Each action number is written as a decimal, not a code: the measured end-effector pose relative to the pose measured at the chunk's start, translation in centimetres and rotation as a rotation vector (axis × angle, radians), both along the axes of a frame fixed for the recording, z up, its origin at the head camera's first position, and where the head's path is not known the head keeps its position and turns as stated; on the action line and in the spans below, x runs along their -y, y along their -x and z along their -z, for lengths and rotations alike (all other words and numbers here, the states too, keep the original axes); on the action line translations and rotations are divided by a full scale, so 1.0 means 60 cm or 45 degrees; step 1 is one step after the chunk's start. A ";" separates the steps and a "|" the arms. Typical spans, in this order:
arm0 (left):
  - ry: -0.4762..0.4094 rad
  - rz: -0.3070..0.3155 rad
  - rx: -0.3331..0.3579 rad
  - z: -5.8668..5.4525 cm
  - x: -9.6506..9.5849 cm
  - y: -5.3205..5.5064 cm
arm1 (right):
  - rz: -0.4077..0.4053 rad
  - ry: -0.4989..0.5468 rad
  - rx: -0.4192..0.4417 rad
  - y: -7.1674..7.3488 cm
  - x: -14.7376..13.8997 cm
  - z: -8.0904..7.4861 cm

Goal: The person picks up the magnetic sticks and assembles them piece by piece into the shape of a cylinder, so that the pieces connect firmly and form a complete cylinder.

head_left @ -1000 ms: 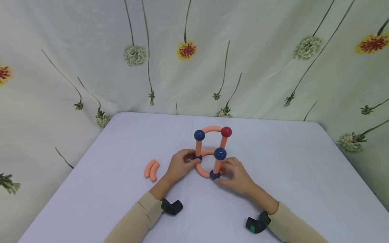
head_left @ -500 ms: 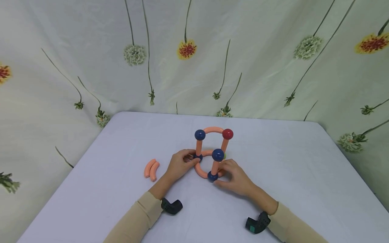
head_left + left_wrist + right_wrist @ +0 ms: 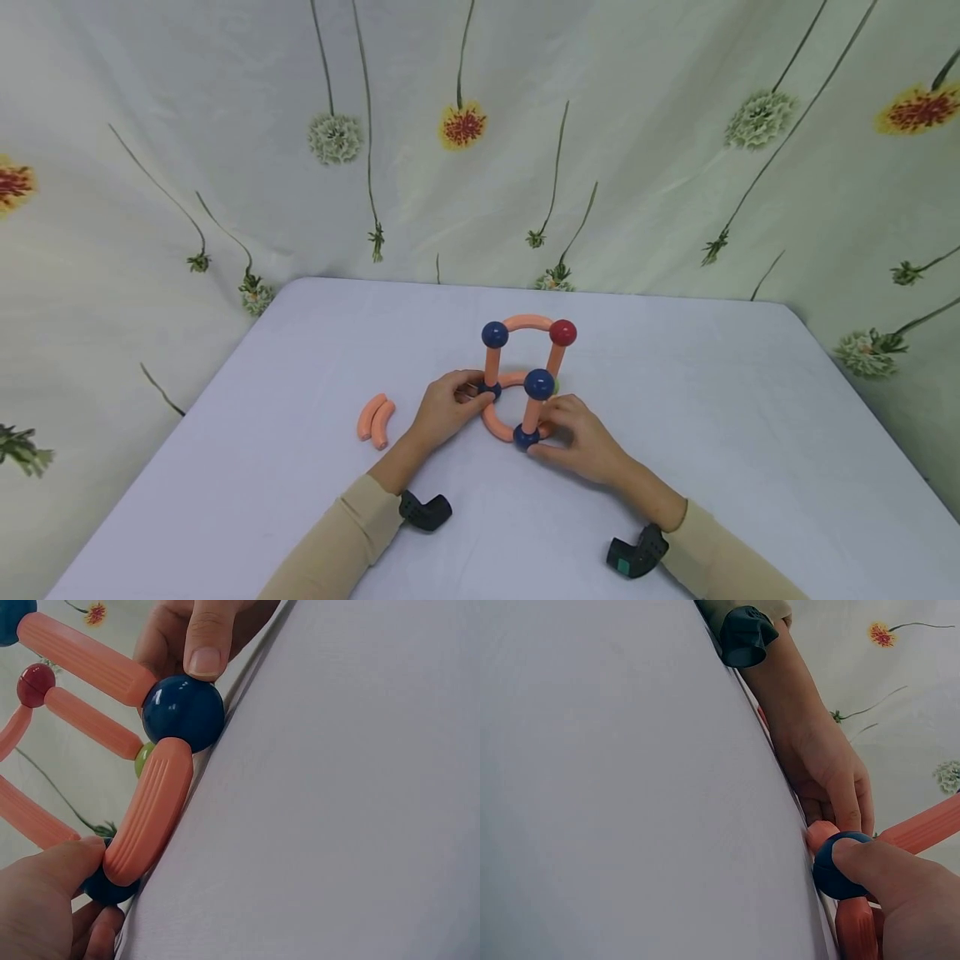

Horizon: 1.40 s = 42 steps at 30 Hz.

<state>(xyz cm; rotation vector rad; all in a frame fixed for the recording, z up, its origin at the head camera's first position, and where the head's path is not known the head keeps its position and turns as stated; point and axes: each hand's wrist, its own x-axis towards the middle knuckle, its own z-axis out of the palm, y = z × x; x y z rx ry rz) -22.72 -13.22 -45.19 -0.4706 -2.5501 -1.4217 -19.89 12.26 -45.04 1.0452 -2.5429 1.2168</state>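
A frame of orange magnetic sticks [image 3: 497,423] and balls stands mid-table. Its base is a ring of curved sticks with balls between them, and straight sticks rise from it. My left hand [image 3: 448,406] pinches the blue ball [image 3: 111,889] at the ring's left, thumb on top. At the front, my right hand [image 3: 581,439] grips another blue ball [image 3: 526,437], its thumb pressed on it in the right wrist view. Above that one, a blue ball [image 3: 539,384] caps an upright stick. A curved stick [image 3: 527,322] links the blue ball [image 3: 495,335] and red ball [image 3: 562,332] at the top. A green ball [image 3: 144,759] is partly hidden behind.
Two loose curved orange sticks [image 3: 376,421] lie side by side left of the left hand. A white cloth covers the table [image 3: 712,400]. Behind it hangs a flower-patterned curtain [image 3: 637,167]. Black devices [image 3: 425,511] sit at both wrists.
The right hand has shifted the front blue ball and its upright slightly left. The red ball has moved a little right and nearer, and the green ball has come into view. The left hand stays put.
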 end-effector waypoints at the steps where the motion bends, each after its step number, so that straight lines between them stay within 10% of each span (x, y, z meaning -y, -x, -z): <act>1: 0.000 0.000 0.003 0.001 0.000 0.000 | 0.000 0.001 0.003 0.000 0.000 0.001; 22: 0.078 -0.007 -0.069 0.005 0.014 -0.010 | -0.010 0.001 0.002 0.000 0.008 0.009; 34: 0.122 -0.140 0.225 -0.052 0.075 -0.059 | -0.009 0.020 -0.011 0.003 0.001 0.006; 42: 0.207 -0.263 0.250 -0.072 0.133 -0.093 | -0.007 0.019 -0.006 0.004 -0.002 0.007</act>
